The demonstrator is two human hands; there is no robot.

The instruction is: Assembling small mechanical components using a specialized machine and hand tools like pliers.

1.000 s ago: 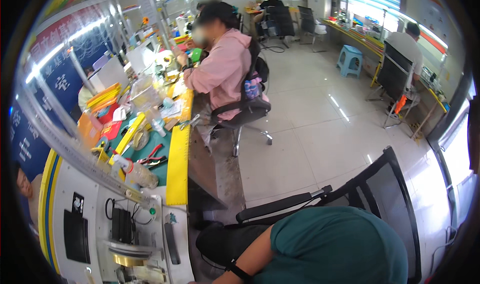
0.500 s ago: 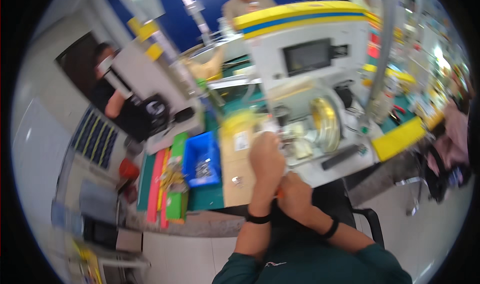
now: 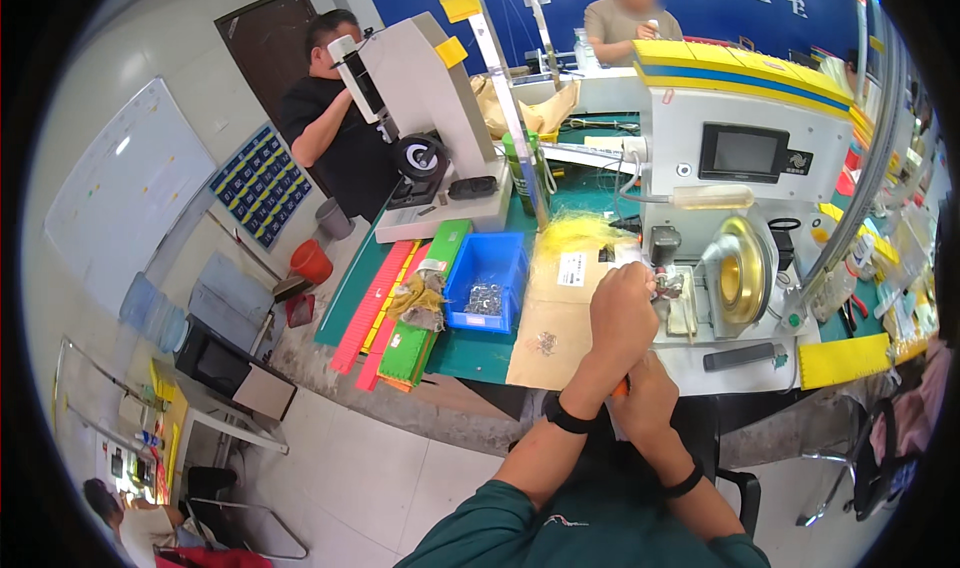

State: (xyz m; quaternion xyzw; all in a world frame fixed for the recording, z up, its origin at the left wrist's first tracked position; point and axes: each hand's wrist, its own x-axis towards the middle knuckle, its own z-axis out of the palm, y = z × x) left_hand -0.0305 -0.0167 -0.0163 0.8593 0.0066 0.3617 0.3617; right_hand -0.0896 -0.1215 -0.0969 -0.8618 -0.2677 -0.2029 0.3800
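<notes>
My left hand [image 3: 622,313] is closed, knuckles up, above the front edge of the bench machine [image 3: 745,88]. Its fingertips face away from me, and what they pinch is hidden. A small metal part of the machine [image 3: 667,285] lies just beyond them. Below and slightly right, my right hand [image 3: 647,400] is closed around something with an orange part [image 3: 622,386] showing; the rest is covered by the hands. A shiny yellow-gold wheel [image 3: 735,276] stands at the machine's right. Brown cardboard [image 3: 540,363] lies to the left, with yellow strands [image 3: 585,233] at its far end.
Left of the cardboard is a blue bin [image 3: 508,258] holding small metal parts. Beside it lie green [image 3: 405,353] and pink strips [image 3: 360,328] with gloves on top. A dark grey bar [image 3: 742,356] rests at the machine's front. One person works behind a grey-white instrument [image 3: 430,108], another at the back.
My view has swung left, so the bench and machine sit farther right in the picture, and the blur is gone. Both hands remain closed, close together at the machine's front.
</notes>
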